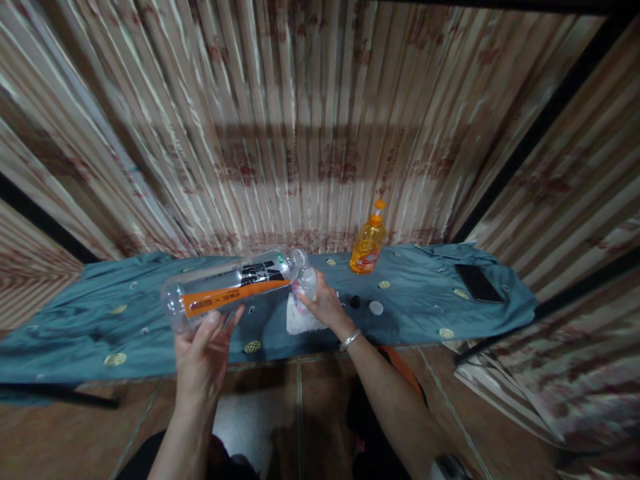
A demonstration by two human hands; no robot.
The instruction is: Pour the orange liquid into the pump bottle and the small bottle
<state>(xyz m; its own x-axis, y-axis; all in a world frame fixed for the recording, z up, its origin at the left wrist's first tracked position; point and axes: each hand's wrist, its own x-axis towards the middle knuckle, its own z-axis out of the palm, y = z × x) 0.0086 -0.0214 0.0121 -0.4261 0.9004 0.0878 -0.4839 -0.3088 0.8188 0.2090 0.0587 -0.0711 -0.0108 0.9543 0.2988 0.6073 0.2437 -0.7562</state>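
My left hand (204,353) is shut on a large clear plastic bottle (233,288) with an orange and black label, held on its side with the neck pointing right. My right hand (323,303) grips a small clear bottle (307,280) upright, right at the large bottle's mouth. Below my right hand a white cloth (300,321) lies on the teal cloth-covered table (100,313). A white cap (376,307) and a black cap (355,301) lie just right of my right hand.
An orange bottle of liquid soap (368,245) stands at the back of the table by the striped curtain (300,120). A black phone (479,283) lies at the table's right end. Brown floor tiles (75,427) show below.
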